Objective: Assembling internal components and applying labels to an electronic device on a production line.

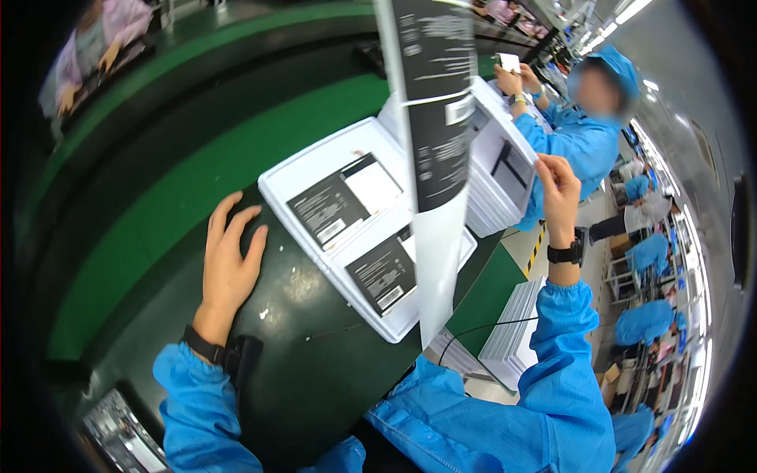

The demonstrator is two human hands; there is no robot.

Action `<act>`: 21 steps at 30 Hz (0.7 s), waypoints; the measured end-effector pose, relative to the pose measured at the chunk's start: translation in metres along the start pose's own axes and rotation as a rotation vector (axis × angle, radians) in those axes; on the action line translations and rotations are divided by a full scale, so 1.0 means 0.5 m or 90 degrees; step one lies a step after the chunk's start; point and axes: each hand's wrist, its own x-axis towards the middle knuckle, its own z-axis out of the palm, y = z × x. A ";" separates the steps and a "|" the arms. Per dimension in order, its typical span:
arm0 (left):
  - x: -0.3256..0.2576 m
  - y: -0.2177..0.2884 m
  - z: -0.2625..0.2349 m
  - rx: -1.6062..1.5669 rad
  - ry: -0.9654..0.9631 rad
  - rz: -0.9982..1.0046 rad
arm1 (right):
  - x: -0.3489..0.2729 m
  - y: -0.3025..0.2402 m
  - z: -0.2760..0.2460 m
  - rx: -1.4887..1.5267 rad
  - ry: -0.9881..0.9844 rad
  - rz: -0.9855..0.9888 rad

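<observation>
My right hand [558, 189] is raised at the right, its thumb and fingers pinching the corner of a tilted white plastic tray [516, 130] at the top of a stack. Over the dark green table, my left hand [233, 264] holds nothing, fingers spread, just left of another white tray [296, 223]. In that flat tray lie black-and-white flat packs that look like batteries, among them an upper pack [327, 211] and a lower pack [382, 274]. A tall black-and-white printed strip [438, 134] crosses the middle of the view and hides part of both trays; what it is, I cannot tell.
A co-worker in blue [576, 146] stands beyond the tray stack, holding a small white item [509, 63]. Stacked white trays [516, 335] stand low at the right, with a black cable [489, 325] across them. A green conveyor belt [213, 150] curves behind the table.
</observation>
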 end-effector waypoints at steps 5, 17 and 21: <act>0.022 0.073 -0.001 -0.079 0.025 0.084 | -0.045 -0.006 0.036 -0.031 0.038 -0.076; 0.285 0.348 0.254 -0.905 -0.463 -0.396 | -0.071 -0.050 0.035 -0.152 0.170 -0.208; 0.271 0.330 0.360 -0.926 -0.323 -0.070 | -0.145 -0.117 0.071 -0.153 0.068 -0.229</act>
